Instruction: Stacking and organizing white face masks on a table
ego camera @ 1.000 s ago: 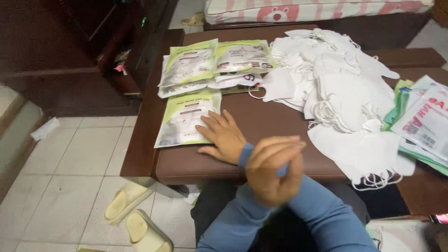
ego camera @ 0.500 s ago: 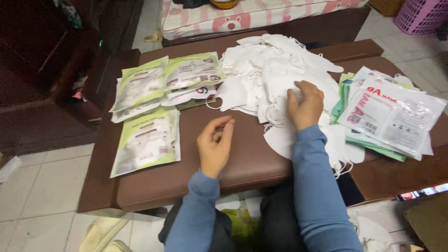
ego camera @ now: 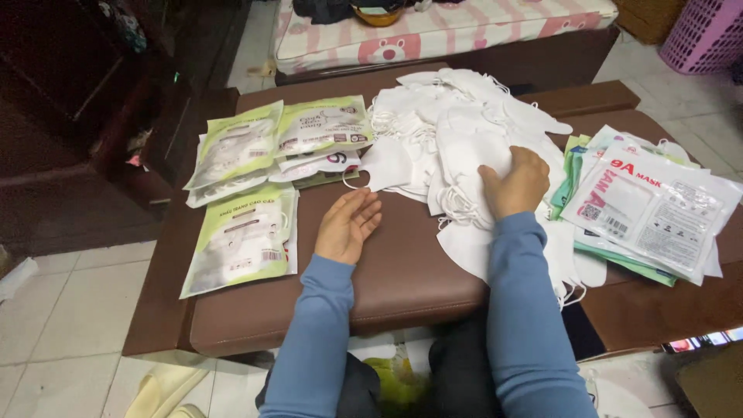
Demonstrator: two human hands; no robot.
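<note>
A big heap of loose white face masks [ego camera: 449, 131] covers the middle and back of a brown padded bench [ego camera: 402, 271]. My right hand [ego camera: 515, 182] rests on the front of the heap, fingers curled over a white mask. My left hand [ego camera: 348, 224] lies flat on the bare brown cushion with fingers apart, holding nothing, just in front of a single mask [ego camera: 387, 164] at the heap's left edge. Both arms wear blue sleeves.
Green-and-white sealed mask packets [ego camera: 244, 236] lie at the left of the bench, more behind them [ego camera: 321, 128]. A stack of flat empty packets [ego camera: 654, 209] sits at the right. A pink striped mattress [ego camera: 433, 31] and a pink basket [ego camera: 708, 31] stand beyond. Tiled floor lies to the left.
The view has swung right and closer. My right hand moved from in front of my body up onto the mask heap and has settled there. My left hand stays flat on the cushion.
</note>
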